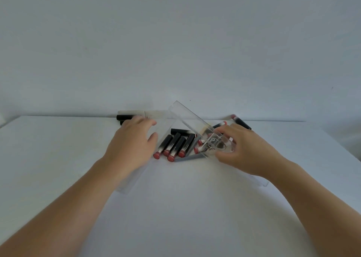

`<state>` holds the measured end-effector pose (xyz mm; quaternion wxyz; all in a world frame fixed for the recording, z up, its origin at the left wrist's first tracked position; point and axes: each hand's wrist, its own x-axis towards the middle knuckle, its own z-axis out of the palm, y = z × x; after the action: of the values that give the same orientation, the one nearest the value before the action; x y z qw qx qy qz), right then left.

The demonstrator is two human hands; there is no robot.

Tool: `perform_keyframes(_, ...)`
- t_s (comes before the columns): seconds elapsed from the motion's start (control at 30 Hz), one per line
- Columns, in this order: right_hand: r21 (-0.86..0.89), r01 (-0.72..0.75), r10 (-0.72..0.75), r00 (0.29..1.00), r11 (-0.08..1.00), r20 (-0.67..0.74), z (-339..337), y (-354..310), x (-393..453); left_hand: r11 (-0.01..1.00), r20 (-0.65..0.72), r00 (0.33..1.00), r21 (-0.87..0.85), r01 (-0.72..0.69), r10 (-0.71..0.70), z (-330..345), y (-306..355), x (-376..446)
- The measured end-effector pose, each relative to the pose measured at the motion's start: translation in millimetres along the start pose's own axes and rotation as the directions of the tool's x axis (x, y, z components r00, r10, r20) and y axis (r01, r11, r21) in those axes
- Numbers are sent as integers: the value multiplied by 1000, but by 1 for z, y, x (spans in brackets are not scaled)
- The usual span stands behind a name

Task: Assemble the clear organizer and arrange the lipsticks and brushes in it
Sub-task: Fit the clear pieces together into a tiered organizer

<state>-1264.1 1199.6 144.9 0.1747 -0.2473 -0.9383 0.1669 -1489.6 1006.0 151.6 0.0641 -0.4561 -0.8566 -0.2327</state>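
On the table [175,207], a group of lipsticks [175,147] lies side by side at the centre, between the left hand [130,145] and the right hand [242,151]. A clear panel [187,117] rises tilted behind and over them, its right end in the right hand. More lipsticks [240,122] lie behind on the right, others [125,117] behind the left hand.

From my feed: plain white wall [175,41] fills the upper half, 9 through 3 o'clock, matte, pale blue-grey cast, a couple of tiny dark specks toward 3 o'clock. White table [185,207] takes the lower half, its far edge meeting the wall in a thin dark line. Table's left corner angles off at 9 o'clock; right edge slopes down at 3 o'clock. Light is soft and even, shadows faint. I see no window or floor.
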Motion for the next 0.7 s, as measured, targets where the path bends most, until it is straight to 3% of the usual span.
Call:
perform_keyframes(0.1, -19, -16, 15, 1000, 1000, -16, 3, -2, -1, 980, -162, 970, -53, -190, 179, -2, 33, -14)
perform_keyframes(0.2, 25, -53, 54, 998, 998, -37, 2, -2, -3, 951, -72, 957, -117, -288, 281, 10, 70, -21)
perform_keyframes(0.3, 131, -106, 117, 990, 986, -77, 1, 2, -5, 954, 38, 954, 13, -299, 299, 36, 94, -21)
perform_keyframes(0.4, 200, -141, 161, 983, 969, -84, 3, 9, -7, 960, 44, 963, 76, -270, 267, 51, 99, -19)
perform_keyframes(0.7, 427, -157, 204, 977, 891, -67, 3, 14, -9, 976, 126, 968, -49, -211, 215, 52, 90, -17)
